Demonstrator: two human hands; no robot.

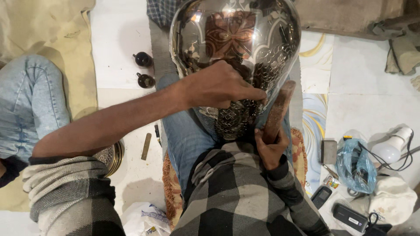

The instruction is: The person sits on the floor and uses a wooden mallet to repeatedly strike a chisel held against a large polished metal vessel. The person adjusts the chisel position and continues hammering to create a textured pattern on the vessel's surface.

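Engraved metal vase (pixel 236 39) rests on the person's lap. Left hand (pixel 221 85) presses on its patterned side, fingers pinched. Right hand (pixel 270 148) grasps wooden mallet (pixel 279 111) just beside it. Two dark bottles (pixel 144 70) sit beyond the left forearm.

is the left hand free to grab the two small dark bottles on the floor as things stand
Probably not at once. The left hand is pressed on the engraved metal vase, fingers pinched at its surface. The two small dark bottles stand uncovered on the white floor, so only letting go stands between them.
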